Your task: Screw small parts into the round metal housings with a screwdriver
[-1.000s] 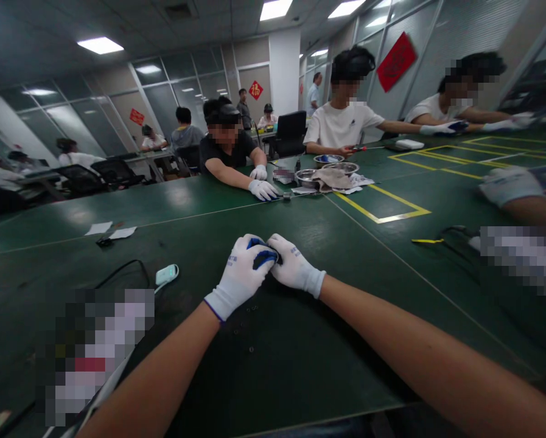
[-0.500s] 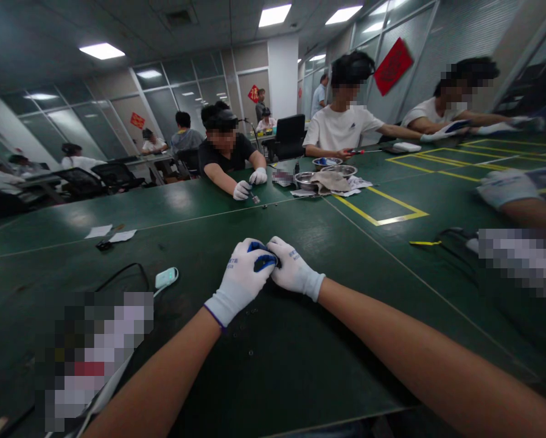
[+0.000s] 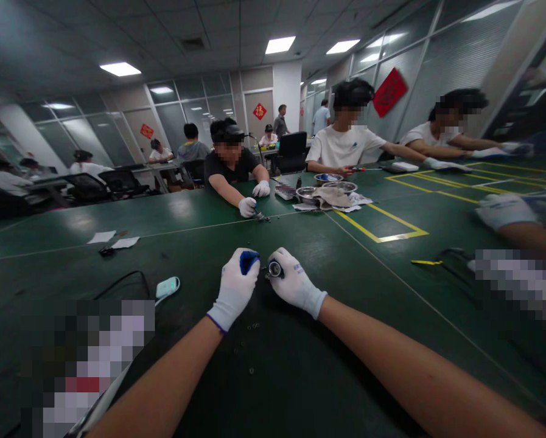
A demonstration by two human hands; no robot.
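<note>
My right hand [image 3: 293,283], in a white glove, is closed around a small round metal part [image 3: 275,268] with a ring-shaped open end facing up toward me. Just left of it, my left hand [image 3: 238,280] has its fingers curled together, the blue palm coating showing; whatever is in the fingertips is hidden or too small to name. A narrow gap separates the two hands, with small dark bits [image 3: 267,275] visible beside the metal part. Several tiny metal rings [image 3: 251,370] lie on the green table below the hands.
Across the green table [image 3: 181,353], a co-worker's gloved hand [image 3: 247,207] handles small metal parts. Metal bowls [image 3: 307,194] and a cloth [image 3: 334,198] sit at the back. A pale green device [image 3: 167,288] with a cable lies left; another person's gloved hand [image 3: 505,211] reaches in at right.
My hands were together over the part; they have since come apart, the left one moving leftward. The metal part's round end now shows in my right hand.
</note>
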